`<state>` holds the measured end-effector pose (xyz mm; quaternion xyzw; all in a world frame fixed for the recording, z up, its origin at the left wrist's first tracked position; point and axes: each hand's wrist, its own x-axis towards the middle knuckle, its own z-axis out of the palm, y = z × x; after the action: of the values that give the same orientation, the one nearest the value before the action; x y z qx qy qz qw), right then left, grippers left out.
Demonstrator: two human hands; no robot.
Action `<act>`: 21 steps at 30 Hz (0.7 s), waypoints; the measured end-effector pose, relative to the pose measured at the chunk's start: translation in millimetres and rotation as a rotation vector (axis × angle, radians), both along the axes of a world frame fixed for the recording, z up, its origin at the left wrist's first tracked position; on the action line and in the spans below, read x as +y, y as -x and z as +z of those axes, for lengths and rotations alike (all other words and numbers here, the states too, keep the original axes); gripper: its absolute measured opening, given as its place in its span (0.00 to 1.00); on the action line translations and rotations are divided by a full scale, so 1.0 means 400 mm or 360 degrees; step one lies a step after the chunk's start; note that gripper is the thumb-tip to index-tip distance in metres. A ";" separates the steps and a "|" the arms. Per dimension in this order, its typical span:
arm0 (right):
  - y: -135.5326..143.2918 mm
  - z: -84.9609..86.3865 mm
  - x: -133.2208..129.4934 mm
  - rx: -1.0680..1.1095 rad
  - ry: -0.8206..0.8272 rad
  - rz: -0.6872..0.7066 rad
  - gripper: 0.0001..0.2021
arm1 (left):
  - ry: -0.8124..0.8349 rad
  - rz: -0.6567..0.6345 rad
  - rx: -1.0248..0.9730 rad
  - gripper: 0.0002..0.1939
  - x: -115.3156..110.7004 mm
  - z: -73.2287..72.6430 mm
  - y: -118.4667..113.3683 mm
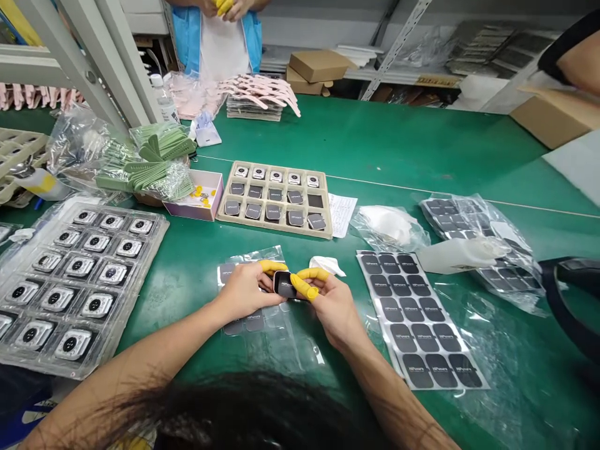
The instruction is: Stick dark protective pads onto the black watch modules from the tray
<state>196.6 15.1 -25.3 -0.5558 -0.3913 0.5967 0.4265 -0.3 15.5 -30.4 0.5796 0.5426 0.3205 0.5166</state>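
Between my two hands is a watch case with a dark face that bears pale lettering. My left hand grips its left edge, one finger in a yellow finger cot along the top. On the right side, my right hand presses yellow-cotted fingers onto the dark face. Underneath lies a clear film sheet with several dark printed squares, partly covered by my hands. A crumpled white wipe rests just beyond my right fingers. To the right lies a sheet of dark square stickers.
A beige tray of watch cases stands ahead; a clear tray of more cases is at left. Green straps lie beside a small box. A squeeze bottle lies at right. Across the table stands a person.
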 end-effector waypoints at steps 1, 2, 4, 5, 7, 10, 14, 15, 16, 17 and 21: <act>0.002 -0.002 0.000 0.0010 0.0011 -0.0002 0.29 | -0.0022 -0.0005 0.0026 0.10 0.000 0.001 0.000; 0.003 -0.003 0.000 0.0013 0.0019 -0.0004 0.29 | -0.0051 -0.0009 0.0058 0.08 0.000 0.002 -0.001; 0.003 -0.004 0.001 0.0004 0.0030 0.0005 0.29 | -0.0110 -0.0019 0.0118 0.08 -0.002 0.003 -0.001; 0.003 -0.005 0.001 -0.0002 0.0035 0.0013 0.29 | -0.0129 -0.0025 0.0133 0.08 -0.002 0.004 -0.001; 0.003 -0.004 0.002 -0.0013 0.0040 0.0025 0.29 | -0.0136 -0.0033 0.0140 0.07 -0.004 0.004 -0.001; 0.004 -0.003 0.002 -0.0020 0.0033 0.0041 0.29 | -0.0127 -0.0051 0.0142 0.05 -0.003 0.004 -0.001; 0.005 -0.001 0.001 -0.0009 0.0033 0.0049 0.28 | -0.0135 -0.0067 0.0176 0.06 -0.001 0.001 0.001; 0.005 -0.001 0.001 -0.0007 0.0036 0.0046 0.28 | -0.0148 -0.0067 0.0187 0.07 -0.001 0.000 0.001; 0.005 -0.001 0.001 -0.0008 0.0037 0.0041 0.28 | -0.0162 -0.0071 0.0192 0.09 -0.001 0.000 0.002; 0.005 -0.001 0.001 -0.0010 0.0037 0.0038 0.28 | -0.0175 -0.0071 0.0193 0.09 -0.002 -0.001 0.002; 0.006 -0.005 0.002 0.0000 0.0058 0.0003 0.29 | -0.0169 -0.0085 0.0207 0.07 -0.005 0.001 0.004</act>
<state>194.3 15.9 -27.2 -0.5630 -0.3809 0.6042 0.4157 -1.8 13.5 -30.0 0.6402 0.5415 0.2966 0.4571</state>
